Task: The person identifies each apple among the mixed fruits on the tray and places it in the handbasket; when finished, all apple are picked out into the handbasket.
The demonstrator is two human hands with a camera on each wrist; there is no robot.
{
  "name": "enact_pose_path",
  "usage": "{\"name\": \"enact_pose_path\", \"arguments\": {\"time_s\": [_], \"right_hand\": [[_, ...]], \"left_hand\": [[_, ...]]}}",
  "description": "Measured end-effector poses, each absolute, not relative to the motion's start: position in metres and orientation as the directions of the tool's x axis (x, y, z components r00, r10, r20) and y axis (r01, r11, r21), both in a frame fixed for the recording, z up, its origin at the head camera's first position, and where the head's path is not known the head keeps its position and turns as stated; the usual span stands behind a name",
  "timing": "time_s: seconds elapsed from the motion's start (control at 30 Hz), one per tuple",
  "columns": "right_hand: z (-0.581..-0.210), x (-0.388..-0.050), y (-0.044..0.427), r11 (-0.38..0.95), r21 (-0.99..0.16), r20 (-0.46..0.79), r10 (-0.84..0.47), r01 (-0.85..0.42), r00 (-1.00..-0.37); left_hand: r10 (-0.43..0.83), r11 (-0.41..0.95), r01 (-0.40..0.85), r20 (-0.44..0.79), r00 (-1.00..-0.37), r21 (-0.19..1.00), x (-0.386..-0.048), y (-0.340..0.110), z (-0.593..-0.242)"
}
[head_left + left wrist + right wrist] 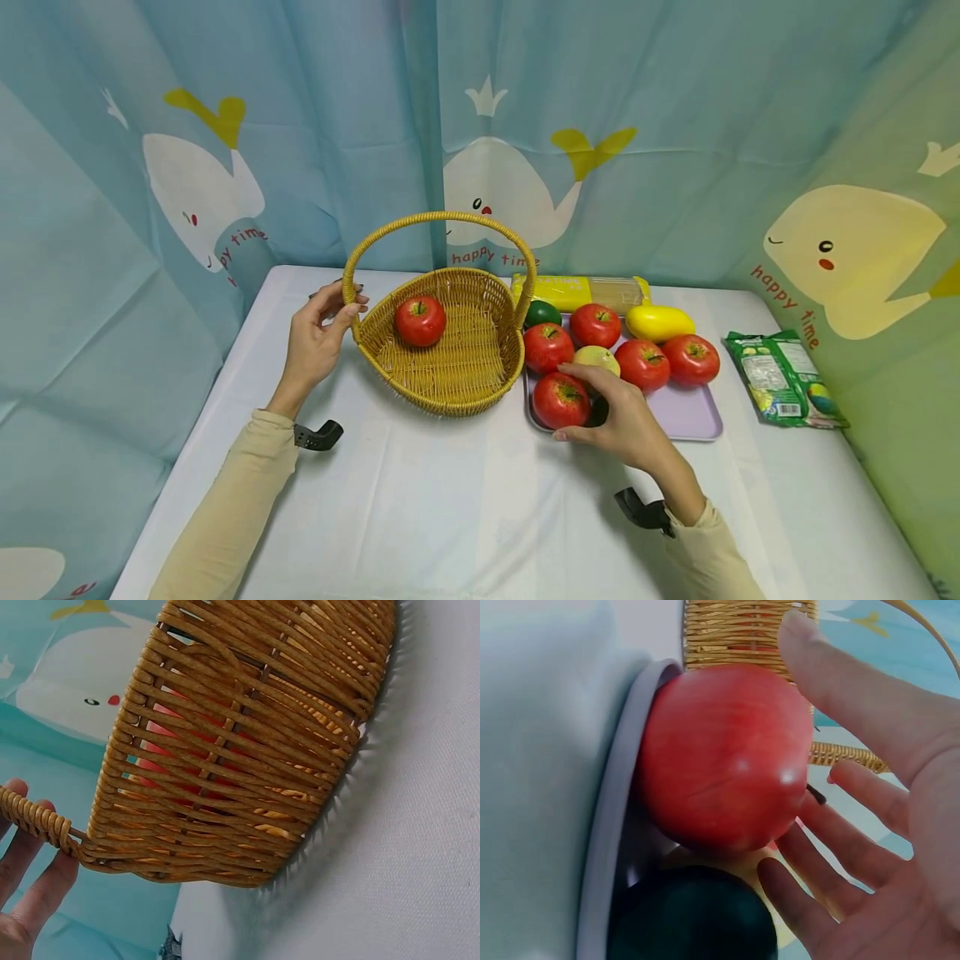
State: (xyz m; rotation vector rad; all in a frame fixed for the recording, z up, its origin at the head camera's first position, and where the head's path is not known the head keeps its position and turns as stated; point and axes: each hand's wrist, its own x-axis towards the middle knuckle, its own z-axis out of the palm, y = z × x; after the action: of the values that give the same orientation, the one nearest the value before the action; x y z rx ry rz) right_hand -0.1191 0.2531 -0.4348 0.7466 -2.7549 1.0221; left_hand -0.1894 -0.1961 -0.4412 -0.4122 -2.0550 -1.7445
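At the left, my left hand (pixel 315 337) grips the handle (pixel 349 283) of a yellow woven basket (pixel 450 400) between thumb and fingers; the left wrist view shows the fingertips (pixel 45 892) against it. One red apple (pixel 420 321) sits inside the basket. My right hand (pixel 622 417) reaches over a purple tray (pixel 693 417), its thumb and fingers spread around the front-left red apple (pixel 561 401). In the right wrist view a gap shows between the fingers and this apple (pixel 724 757). Beside it in that view lies a dark green, rounded thing (pixel 694 919), only partly seen.
More red apples (pixel 643 365), a pale yellow-green fruit (pixel 597 359), a yellow oval fruit (pixel 660 322) and a dark green one (pixel 542 313) crowd the tray. Behind them lies a yellow packet (pixel 577 292). A green snack bag (pixel 783 379) lies at the right. Curtains (pixel 337 125) surround the white table (pixel 450 517).
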Motion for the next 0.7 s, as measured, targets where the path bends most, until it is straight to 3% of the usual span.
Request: {"name": "enact_pose_path", "arguments": {"time_s": [0.7], "right_hand": [[-0.446,-0.119,0.248,0.723,-0.459,0.315,-0.412,-0.517,-0.855]], "left_hand": [[-0.043,0.171,0.483,0.497,-0.867,0.859,-0.19,-0.196,-0.444]]}}
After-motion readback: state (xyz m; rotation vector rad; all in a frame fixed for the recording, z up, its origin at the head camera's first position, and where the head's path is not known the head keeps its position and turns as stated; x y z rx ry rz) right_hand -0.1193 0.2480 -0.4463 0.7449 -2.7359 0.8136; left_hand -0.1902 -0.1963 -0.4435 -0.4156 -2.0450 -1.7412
